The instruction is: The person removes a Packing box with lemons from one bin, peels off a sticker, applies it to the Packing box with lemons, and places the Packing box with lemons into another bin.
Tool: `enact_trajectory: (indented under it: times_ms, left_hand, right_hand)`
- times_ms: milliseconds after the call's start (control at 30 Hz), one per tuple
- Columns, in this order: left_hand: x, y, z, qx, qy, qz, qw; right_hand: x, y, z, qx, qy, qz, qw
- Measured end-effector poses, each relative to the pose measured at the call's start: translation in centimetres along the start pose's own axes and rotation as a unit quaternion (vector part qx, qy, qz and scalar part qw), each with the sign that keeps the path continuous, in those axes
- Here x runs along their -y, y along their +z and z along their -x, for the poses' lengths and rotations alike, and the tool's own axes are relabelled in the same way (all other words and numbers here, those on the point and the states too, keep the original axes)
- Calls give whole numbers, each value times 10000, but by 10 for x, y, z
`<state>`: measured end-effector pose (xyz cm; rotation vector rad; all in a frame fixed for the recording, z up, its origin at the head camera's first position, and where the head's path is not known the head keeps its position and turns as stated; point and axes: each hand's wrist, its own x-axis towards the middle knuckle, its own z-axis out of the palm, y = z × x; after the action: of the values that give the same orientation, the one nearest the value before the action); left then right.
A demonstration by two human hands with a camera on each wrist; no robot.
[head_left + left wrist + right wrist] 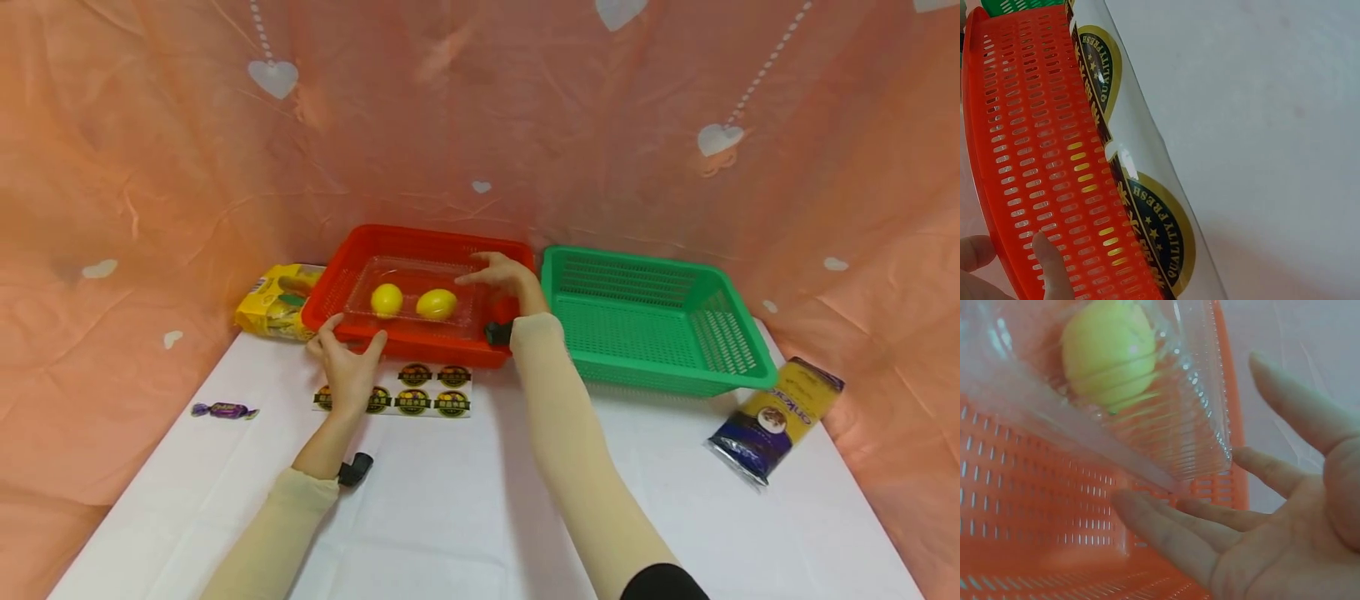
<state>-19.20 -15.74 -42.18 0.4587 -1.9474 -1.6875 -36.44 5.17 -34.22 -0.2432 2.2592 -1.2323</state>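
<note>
Inside the red basket (420,340), left of middle on the far part of the table (442,508): a clear box (412,273), with two yellow fruits showing through the plastic. Side by side there, slightly apart: on the left a round fruit (387,301), on the right an oval fruit (437,305).

Just beside the box's right end, over the basket: the right hand (506,279), with fingers (1166,528) extended and spread, grasping nothing. In the right wrist view, right at the box's ribbed corner with one fingertip; cannot tell touching from nearly touching. Well short of the fruit seen in that view, with clear plastic between.

At the basket's near left corner: the left hand (347,367), with thumb (1050,269) and fingers set wide apart, the thumb by the slotted near wall, a finger by the rim. Released rather than clenched; cannot tell any pressure on the basket. Apart from the box, with the basket's wall between.

Along the basket's near side, partly hidden by the left hand: a sheet (412,402) of round dark stickers. Just beside the basket on the left: a yellow bag (273,302). Farther left and nearer: a purple candy (225,411). Just right of the red basket: a green basket (637,367). Past its near right corner, slantwise: a gold and blue packet (780,421). Behind everything: an orange curtain (420,142) with white hearts.
</note>
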Motion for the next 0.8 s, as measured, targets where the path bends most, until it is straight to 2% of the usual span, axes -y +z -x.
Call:
enact_trajectory:
  times_ms: [167,333,467,567,800]
  left_hand:
    - [0,1,1,12,27,63,10000]
    - [0,1,1,32,1,36,10000]
    - [1,0,0,2,-46,19,10000]
    - [2,-1,-1,-24,-54,-2,10000]
    - [3,-2,-1,-29,-27,38,10000]
  right_hand:
    - [-5,0,3,286,122,-294,9991]
    - [-8,3,1,405,101,-38,9991]
    - [-9,6,-1,555,141,-139,9983]
    - [-10,8,-2,608,209,-389,9972]
    - [-11,9,-5,635,263,-503,9964]
